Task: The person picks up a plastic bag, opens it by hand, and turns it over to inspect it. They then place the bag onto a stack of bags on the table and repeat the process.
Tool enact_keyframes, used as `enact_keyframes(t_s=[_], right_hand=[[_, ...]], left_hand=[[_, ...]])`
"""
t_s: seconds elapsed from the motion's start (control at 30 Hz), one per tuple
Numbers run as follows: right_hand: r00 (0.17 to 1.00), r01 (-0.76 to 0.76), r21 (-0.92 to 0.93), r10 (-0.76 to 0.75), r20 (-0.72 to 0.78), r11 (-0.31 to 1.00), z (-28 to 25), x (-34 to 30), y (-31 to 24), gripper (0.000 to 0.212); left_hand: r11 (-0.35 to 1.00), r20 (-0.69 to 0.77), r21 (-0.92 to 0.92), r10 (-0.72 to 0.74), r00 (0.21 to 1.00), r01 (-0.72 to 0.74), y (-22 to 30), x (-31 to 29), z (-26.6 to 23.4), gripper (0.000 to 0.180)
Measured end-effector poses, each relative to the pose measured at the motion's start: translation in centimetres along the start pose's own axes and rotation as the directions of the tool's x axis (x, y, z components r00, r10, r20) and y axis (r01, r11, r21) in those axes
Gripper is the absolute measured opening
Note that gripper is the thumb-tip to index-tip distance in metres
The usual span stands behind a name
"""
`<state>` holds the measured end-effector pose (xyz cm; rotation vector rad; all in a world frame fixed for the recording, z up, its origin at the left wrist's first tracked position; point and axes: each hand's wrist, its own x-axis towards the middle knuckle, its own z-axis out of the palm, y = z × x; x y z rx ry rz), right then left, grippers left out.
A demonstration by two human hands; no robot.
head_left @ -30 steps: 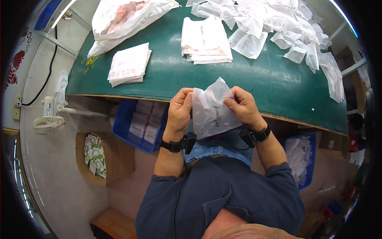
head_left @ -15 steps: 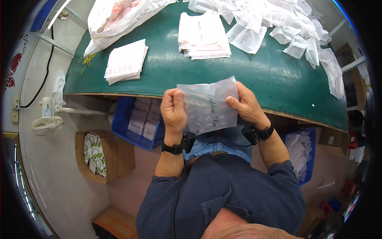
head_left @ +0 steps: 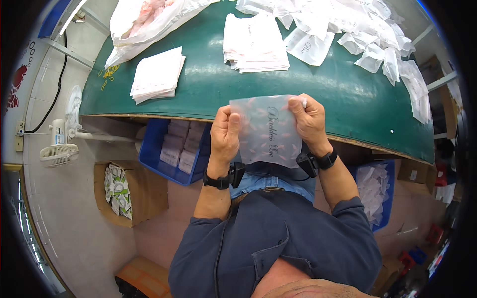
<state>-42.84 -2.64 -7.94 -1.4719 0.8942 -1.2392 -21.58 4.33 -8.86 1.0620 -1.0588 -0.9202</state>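
Note:
A translucent frosted plastic bag [head_left: 263, 134] with dark script and small pink specks showing is stretched between my hands, in front of the table's near edge. My left hand [head_left: 226, 133] pinches its left side between thumb and curled fingers. At its upper right corner my right hand [head_left: 309, 119] grips with the thumb on top, a bit of the bag bunched at the fingers. Beyond my hands on the green table [head_left: 203, 84] lie a stack of flat whitish bags [head_left: 256, 43] and a smaller stack of bags [head_left: 158, 74] to the left.
Loose frosted bags [head_left: 367, 30] are heaped at the far right. A white sack [head_left: 159, 25] with pink contents lies far left, near yellow rubber bands [head_left: 107, 74]. Below the table edge stand blue bins [head_left: 149, 154], a cardboard box [head_left: 149, 193] and a fan [head_left: 59, 154].
My right hand has closed more tightly at the bag's upper right corner. The bag now hangs flatter and straighter, and both hands have shifted slightly to the right.

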Motion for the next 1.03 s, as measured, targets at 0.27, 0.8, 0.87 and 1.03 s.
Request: enact_keyframes(t_s=[0.27,0.8,0.87,1.03], right_hand=[[0.982,-0.181,0.071,0.176,0.064,0.981,1.1,0.3,1.3,0.02],[0.936,-0.256,-0.085,0.269,0.225,0.963,3.3,2.8,1.9,0.017],[0.938,-0.255,-0.125,0.277,0.21,0.959,3.2,2.5,1.8,0.017],[0.94,-0.238,-0.142,0.264,0.216,0.961,3.2,2.4,2.1,0.017]], left_hand=[[0.989,-0.178,0.147,0.023,0.984,0.004,-2.7,-1.5,-2.5,0.024],[0.983,-0.781,0.053,0.149,0.606,-0.174,-0.3,17.9,-22.4,0.011],[0.995,-0.798,-0.09,-0.042,0.602,-0.05,-0.5,18.5,-21.9,0.008],[0.981,-0.759,-0.182,-0.184,0.625,0.069,-1.3,18.5,-21.7,0.008]])
